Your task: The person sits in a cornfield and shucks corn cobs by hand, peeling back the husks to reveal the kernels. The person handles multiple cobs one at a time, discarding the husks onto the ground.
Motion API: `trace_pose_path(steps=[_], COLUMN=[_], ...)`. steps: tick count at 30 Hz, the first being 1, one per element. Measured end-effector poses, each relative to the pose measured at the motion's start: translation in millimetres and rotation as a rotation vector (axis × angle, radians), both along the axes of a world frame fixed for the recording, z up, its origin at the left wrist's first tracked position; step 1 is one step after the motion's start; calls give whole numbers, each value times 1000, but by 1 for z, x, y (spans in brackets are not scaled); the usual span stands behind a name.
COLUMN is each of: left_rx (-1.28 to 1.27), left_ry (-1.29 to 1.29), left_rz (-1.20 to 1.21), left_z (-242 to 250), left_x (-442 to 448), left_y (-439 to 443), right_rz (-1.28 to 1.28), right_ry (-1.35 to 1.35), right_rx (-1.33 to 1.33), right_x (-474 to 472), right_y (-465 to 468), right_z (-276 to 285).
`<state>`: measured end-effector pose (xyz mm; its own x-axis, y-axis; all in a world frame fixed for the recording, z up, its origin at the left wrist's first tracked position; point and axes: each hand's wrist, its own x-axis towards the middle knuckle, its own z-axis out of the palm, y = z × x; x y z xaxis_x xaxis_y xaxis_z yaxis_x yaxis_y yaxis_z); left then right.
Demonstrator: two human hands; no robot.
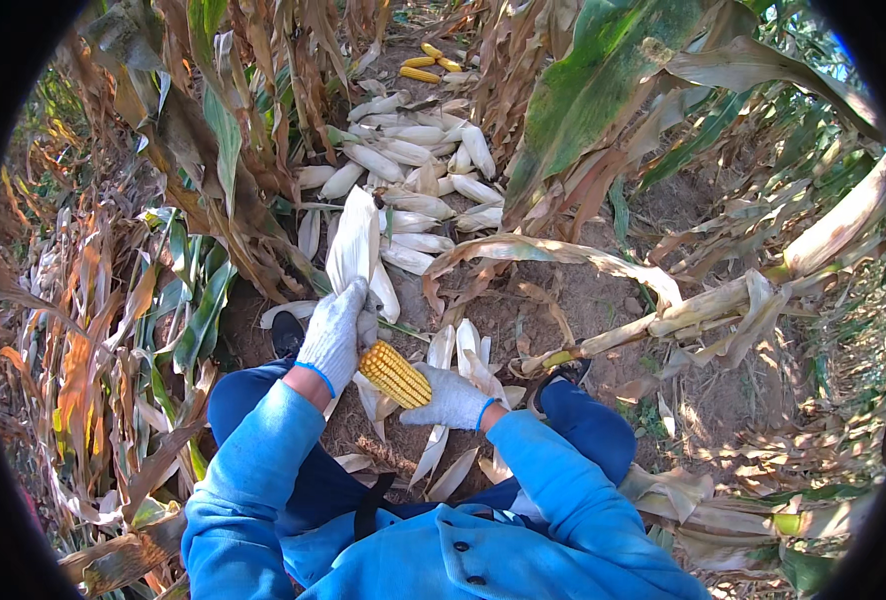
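My left hand, in a white knit glove with a blue cuff edge, grips pale dry corn husks near their base. Just below and right of it lies a bare yellow ear of corn, its kernels showing. My right hand, gloved the same way, holds the lower right end of this ear. The ear's upper end is close to the left glove; whether it is still joined to the husks cannot be told. Loose peeled husks lie on the ground beyond and beneath the right hand.
A heap of corn ears in white husks lies ahead, with several bare yellow ears beyond it. A bent dry cornstalk reaches in from the right. Standing dry stalks flank the heap; leafy plants are at left.
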<state>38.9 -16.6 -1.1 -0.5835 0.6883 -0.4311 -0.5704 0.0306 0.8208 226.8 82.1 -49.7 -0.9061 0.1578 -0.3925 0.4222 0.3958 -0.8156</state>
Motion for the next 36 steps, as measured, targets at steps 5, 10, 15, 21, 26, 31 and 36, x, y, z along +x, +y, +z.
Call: trace_pose_path(steps=[5, 10, 15, 21, 26, 31, 36], left_rx=[-129, -222, -395, -207, -91, -95, -87], left_ry=[-187, 288, 1367, 1355, 1426, 1617, 1611], left_rz=[-299, -645, -1099, -1652, -1498, -1261, -1178], left_z=[26, 29, 11, -10, -23, -23, -1], left_x=[-6, -9, -6, 29, 32, 28, 18], left_y=[8, 2, -13, -24, -26, -34, -45], right_rz=[182, 210, -165, -362, -761, -762, -686], right_ry=[-17, -542, -750, -611, 318, 767, 51], right_rx=[13, -98, -314, -694, -776, -599, -211], right_x=[7, 19, 47, -49, -210, -279, -259], right_y=[4, -15, -39, 80, 247, 280, 241], right_z=[-13, -98, -173, -142, -6, 43, -79])
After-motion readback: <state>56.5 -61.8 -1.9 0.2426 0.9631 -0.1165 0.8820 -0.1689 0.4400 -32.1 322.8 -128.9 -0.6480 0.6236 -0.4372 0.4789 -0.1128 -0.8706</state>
